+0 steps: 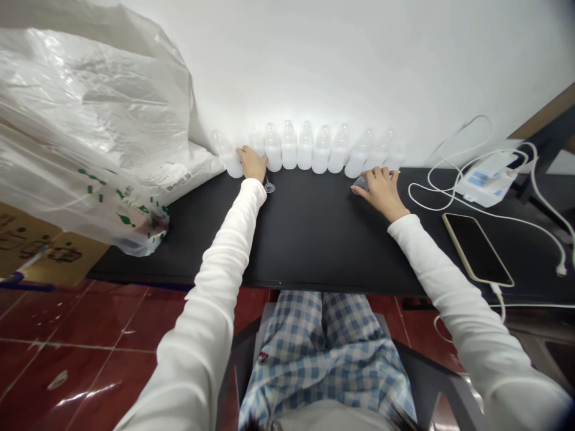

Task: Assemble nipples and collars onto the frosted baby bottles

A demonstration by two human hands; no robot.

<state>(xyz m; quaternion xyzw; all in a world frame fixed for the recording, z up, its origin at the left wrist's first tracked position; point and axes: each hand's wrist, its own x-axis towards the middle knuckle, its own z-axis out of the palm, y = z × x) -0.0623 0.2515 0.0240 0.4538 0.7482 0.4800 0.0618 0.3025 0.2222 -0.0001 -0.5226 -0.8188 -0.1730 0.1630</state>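
Note:
Several white bottles (321, 152) with clear domed tops stand upright in a curved row along the wall. At the row's left part, my left hand (252, 163) is closed, its fingertips among the bottles. Under its thumb shows a clear flared piece, looking like a bottle nipple (269, 187); the hand covers its upper part. My right hand (381, 188) lies before the right end of the row, fingers bent and closed on a clear cone-shaped piece, also like a bottle nipple (360, 184). The bottles behind the right hand are partly hidden and blend into the white wall.
Large white plastic bags (103, 114) fill the left side, with a cardboard box (58, 251) below. To the right lie a phone (478, 248) on a charging cable, a white power strip (487, 178) and looped white cables (431, 185). The black table's (309, 239) front edge meets my lap.

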